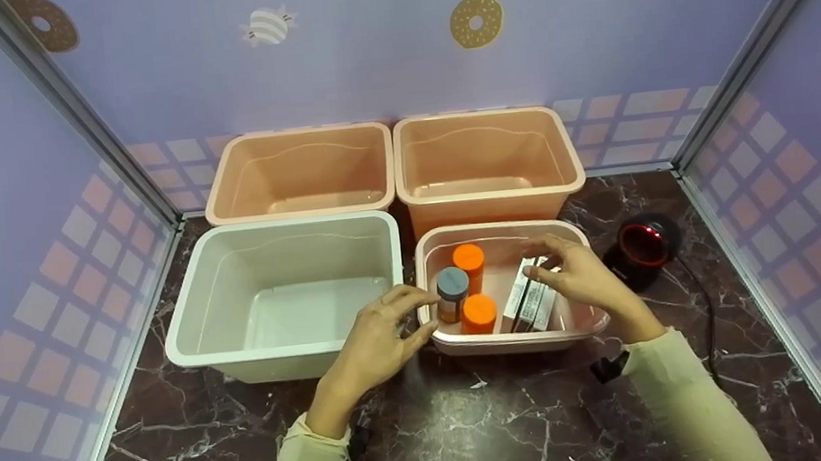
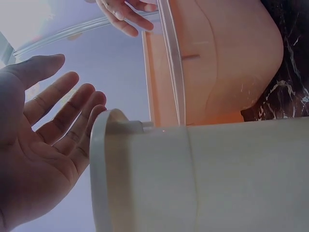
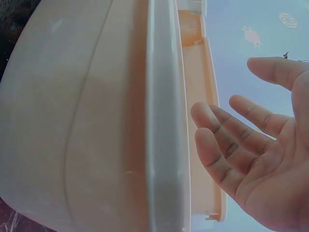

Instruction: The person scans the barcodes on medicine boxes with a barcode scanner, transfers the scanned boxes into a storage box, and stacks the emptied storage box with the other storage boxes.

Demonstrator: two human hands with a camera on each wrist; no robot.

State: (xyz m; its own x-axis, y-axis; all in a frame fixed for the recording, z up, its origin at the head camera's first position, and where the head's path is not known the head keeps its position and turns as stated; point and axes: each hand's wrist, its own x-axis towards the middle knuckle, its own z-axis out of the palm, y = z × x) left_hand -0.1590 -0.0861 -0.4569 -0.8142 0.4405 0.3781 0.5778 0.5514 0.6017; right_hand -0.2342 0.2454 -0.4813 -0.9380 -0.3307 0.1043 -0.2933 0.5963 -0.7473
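A small pink bin (image 1: 467, 345) holds two orange-capped bottles (image 1: 468, 257), a bottle with a grey-blue cap (image 1: 453, 284) and narrow white printed boxes (image 1: 535, 301). My left hand (image 1: 372, 343) hovers at the bin's left rim, close to the grey-blue cap; in the left wrist view its fingers (image 2: 65, 116) are loosely bent with nothing in them. Over the boxes is my right hand (image 1: 577, 275), thumb and fingers apart. The right wrist view shows its palm and relaxed fingers (image 3: 231, 159) holding nothing; whether a fingertip touches a box I cannot tell.
To the left stands a larger pale green bin (image 1: 287, 359). Two peach bins, left (image 1: 303, 214) and right (image 1: 491, 208), stand behind against the wall. A black device with a red light (image 1: 649, 241) and a cable sits right on the dark marbled table (image 1: 468, 436).
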